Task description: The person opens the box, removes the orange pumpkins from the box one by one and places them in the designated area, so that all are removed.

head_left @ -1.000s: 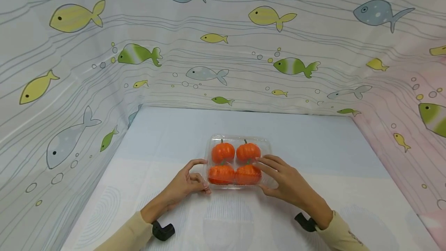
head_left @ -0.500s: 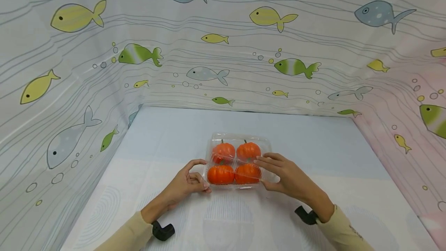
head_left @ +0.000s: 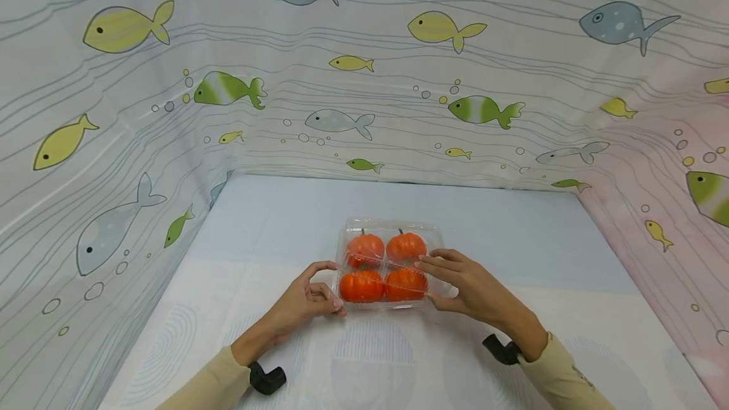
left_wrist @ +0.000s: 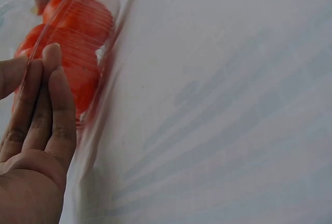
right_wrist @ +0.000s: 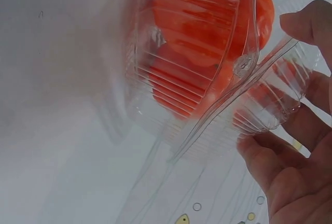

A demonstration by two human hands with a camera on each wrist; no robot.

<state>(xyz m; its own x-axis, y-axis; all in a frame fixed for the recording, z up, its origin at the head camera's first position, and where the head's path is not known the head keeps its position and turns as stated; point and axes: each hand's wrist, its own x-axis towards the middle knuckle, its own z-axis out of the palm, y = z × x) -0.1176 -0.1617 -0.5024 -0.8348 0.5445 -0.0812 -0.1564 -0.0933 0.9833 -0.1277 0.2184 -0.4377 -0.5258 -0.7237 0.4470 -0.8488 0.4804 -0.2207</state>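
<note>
A clear plastic clamshell container (head_left: 376, 306) lies on the table with several small orange pumpkins (head_left: 362, 286) inside, green stems showing on some. Its lid (right_wrist: 270, 105) stands partly raised, and the lid's front edge slants across the pumpkins in the head view. My left hand (head_left: 307, 296) pinches the container's front left rim between thumb and fingers. On the other side my right hand (head_left: 469, 286) grips the right part of the lid, with the thumb at its edge and the fingers along its outer wall. Part of the container's right side is hidden behind that hand.
The table (head_left: 273, 220) has a pale cloth with blue patterns. Fish-printed fabric walls (head_left: 387, 131) stand at the back and both sides. Black wrist mounts (head_left: 266, 378) show below each forearm.
The lid's front edge has lifted off the front pumpkins on the left and now slants. My right hand has shifted slightly up with it; the left hand has stayed in place.
</note>
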